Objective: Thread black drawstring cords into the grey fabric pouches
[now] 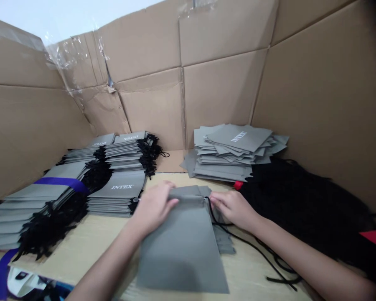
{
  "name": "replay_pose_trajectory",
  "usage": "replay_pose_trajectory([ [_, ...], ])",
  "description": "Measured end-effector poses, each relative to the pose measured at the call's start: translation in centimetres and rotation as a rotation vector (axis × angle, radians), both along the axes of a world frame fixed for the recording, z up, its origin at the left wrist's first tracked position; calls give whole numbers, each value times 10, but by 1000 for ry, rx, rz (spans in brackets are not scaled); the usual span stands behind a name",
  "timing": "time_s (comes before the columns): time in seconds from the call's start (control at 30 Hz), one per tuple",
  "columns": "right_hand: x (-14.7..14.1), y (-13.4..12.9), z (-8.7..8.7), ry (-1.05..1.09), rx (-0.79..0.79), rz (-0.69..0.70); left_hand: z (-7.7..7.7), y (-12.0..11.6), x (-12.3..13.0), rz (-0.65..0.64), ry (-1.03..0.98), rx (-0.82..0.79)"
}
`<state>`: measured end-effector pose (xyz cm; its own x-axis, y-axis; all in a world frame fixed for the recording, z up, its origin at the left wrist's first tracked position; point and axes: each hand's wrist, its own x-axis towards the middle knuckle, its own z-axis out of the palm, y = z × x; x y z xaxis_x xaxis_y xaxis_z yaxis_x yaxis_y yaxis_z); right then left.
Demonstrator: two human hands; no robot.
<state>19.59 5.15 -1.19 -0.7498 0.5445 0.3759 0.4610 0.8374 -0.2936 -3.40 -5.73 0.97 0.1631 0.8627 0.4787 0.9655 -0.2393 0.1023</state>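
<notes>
Pinching the black cord between thumb and fingers, the right hand is holding it at the top right corner of the gray bag in the head view. The left hand is cupping the bag's top left corner; it's blurring, so I can't tell whether it's gripping the cloth or only resting there. The bag is lying flat, between and just below both hands, with loose bags peeking out underneath.

So what's threatening trouble? The cord's slack is trailing close along the right forearm, so that arm could be snagging it and tugging the end away. The loose bags are sitting unevenly, so a sharp pull could be shifting the lot together. And a neat stack is standing just left of the left hand; a stray knuckle could be knocking it crooked.

Room, then! The cardboard wall is rising well beyond both hands, a messy pile is sitting ahead of the right hand, and a dark heap is crowding that forearm's outer side. Left of the left forearm, a strip of tabletop is offering the roomiest side, its near edge showing there too.
</notes>
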Motion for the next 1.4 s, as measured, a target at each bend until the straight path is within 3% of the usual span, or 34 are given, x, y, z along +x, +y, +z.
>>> replay_pose_trajectory([
  [0.07,6,9,0,79,-91,-34,1,1,-30,57,-145,62],
  [0.13,8,15,-2,143,-179,-44,-1,3,-55,24,-298,40],
  [0.23,6,17,-5,201,-302,-27,-7,5,-73,14,-449,101],
  [0.37,3,13,-4,211,-473,28,-8,2,-67,-25,-442,252],
  [0.53,-3,6,-1,278,-634,-12,-2,-4,-59,-57,-453,270],
  [0.63,-6,5,-4,276,-695,-18,-1,-6,-60,-52,-535,284],
  [0.8,-9,1,-3,236,-747,94,-2,-7,-58,-73,-731,318],
  [0.93,-12,-3,-1,254,-839,81,-4,-4,-57,-85,-821,334],
  [1.23,-13,-4,-7,319,-927,-17,-8,-1,-61,-55,-674,268],
  [1.4,-14,3,-15,441,-922,-91,-8,-1,-61,-144,-613,277],
])
